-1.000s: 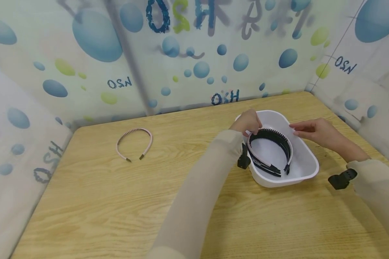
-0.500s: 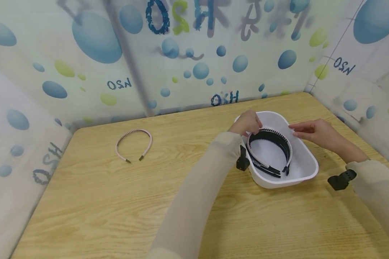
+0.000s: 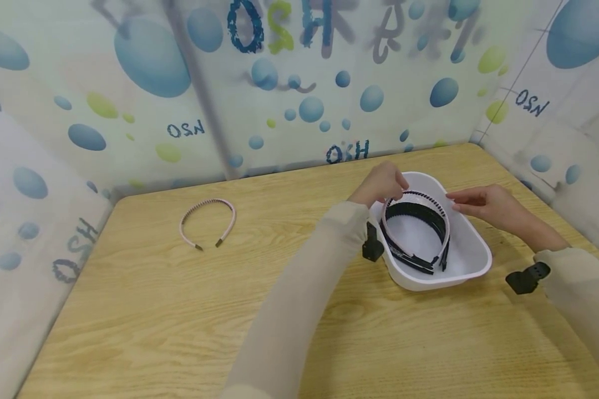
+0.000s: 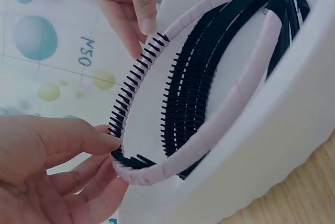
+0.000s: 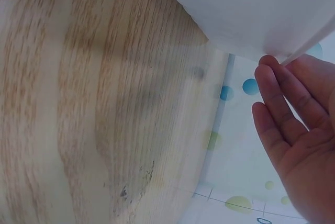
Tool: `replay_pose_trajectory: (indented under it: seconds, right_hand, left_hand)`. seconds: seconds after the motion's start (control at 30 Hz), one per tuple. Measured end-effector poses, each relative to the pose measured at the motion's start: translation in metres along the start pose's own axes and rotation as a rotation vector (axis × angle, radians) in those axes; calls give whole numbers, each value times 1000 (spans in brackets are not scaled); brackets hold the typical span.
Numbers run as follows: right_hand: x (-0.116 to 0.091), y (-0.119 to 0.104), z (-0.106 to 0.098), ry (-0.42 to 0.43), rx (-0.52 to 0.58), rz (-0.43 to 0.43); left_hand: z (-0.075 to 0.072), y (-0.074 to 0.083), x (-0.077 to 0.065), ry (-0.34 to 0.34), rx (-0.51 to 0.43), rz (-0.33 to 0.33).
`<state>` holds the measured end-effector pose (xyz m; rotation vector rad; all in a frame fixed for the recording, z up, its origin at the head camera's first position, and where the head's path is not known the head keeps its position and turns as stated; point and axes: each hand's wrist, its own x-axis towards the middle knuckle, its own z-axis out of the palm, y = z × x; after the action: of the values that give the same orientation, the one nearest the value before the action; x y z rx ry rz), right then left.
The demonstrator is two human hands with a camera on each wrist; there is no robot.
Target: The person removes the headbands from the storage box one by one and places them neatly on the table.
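Note:
My left hand (image 3: pixel 381 184) pinches the toothed crown of a pale pink headband (image 4: pixel 241 94) between thumb and fingers. That headband is tilted up inside a white plastic tub (image 3: pixel 414 283), its dark tips low among the others. Below it lie several black headbands (image 4: pixel 183 103) with comb teeth, stacked along the tub's left side. My right hand (image 3: pixel 491 208) holds the tub's far right rim, thumb and fingers on either side of the wall, as the right wrist view (image 5: pixel 306 124) shows. Part of the tub's left rim is hidden behind my left hand.
Another pale pink headband (image 3: pixel 232 216) with dark tips lies on the wooden table (image 3: pixel 179 321) at the left. A bubble-patterned wall covering (image 3: pixel 299 133) stands close behind the table and along both its sides.
My left hand has lifted the crown of the pink headband slightly, opening a gap between it and the black ones. The right hand and tub stay where they were.

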<state>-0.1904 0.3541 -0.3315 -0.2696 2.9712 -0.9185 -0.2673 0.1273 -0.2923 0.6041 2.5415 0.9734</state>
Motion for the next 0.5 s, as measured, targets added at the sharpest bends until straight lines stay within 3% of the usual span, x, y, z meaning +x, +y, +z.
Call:
replay_pose_trajectory:
  seconds: [0.5]
  right_hand:
    - [-1, 1, 1, 2, -3, -31]
  left_hand:
    - [-24, 2, -10, -8, -40, 40]
